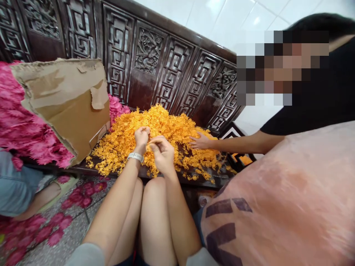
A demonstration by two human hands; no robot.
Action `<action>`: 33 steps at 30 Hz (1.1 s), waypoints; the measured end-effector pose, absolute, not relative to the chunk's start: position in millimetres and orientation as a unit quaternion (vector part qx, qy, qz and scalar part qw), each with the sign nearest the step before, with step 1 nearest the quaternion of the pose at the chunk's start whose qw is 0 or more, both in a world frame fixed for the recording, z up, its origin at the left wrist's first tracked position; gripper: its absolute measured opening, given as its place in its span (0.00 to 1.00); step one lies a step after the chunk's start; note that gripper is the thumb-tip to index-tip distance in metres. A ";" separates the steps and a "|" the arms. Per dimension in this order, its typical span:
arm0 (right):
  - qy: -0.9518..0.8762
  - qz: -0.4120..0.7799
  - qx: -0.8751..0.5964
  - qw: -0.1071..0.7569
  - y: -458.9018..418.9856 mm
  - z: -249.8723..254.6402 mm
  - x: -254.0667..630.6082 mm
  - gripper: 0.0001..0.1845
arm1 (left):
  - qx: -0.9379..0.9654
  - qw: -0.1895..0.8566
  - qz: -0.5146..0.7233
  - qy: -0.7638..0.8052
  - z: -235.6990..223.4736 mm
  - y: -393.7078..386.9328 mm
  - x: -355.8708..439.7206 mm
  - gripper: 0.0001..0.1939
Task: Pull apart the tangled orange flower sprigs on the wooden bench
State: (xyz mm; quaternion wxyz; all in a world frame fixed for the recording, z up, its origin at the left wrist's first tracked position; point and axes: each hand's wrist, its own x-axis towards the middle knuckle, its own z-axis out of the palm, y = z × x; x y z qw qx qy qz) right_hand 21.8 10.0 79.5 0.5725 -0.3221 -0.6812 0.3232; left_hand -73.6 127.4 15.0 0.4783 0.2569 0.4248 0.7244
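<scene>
Heap of small orange-yellow flowers directly under and around both hands, spread along a dark wooden bench. Left hand, white-strapped watch on the wrist, nearly closed, fingertips bunched together just above the heap; right hand just beside it, half curled, thumb and forefinger pinched. Any grip on a sprig too small to tell (petals blur into the fingers). Past the right hand, a co-worker's hand flat and spread on the far side of the heap, arm reaching from a black sleeve. Left of the hands, a torn cardboard sheet against a mass of magenta flowers, more scattered on the speckled floor below. Under the hands, bare knees. Far right, a peach cloth with dark lettering. Ahead of the hands, the bench's carved lattice back, white tiles above.
</scene>
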 end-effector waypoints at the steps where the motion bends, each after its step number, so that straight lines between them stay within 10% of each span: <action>1: -0.627 0.338 -0.336 0.617 16.0 78.0 27.7 0.10 | 0.249 0.495 0.719 0.419 17.5 122.8 -75.3 0.08; 8: -0.175 0.414 -0.483 0.752 68.2 39.5 86.0 0.19 | 0.269 0.553 0.685 0.391 30.6 97.6 -84.1 0.10; 16: -0.587 0.267 -0.483 0.593 69.1 19.7 60.7 0.23 | 0.405 0.561 0.648 0.318 31.1 90.6 -56.4 0.21; 25: -0.643 0.058 -0.499 0.578 53.9 34.5 61.3 0.19 | 0.392 0.354 0.702 0.478 9.9 108.8 -59.5 0.04; 33: -0.652 0.435 -0.420 0.457 39.7 47.0 35.5 0.25 | 0.373 0.267 0.716 0.526 9.7 120.1 -61.3 0.04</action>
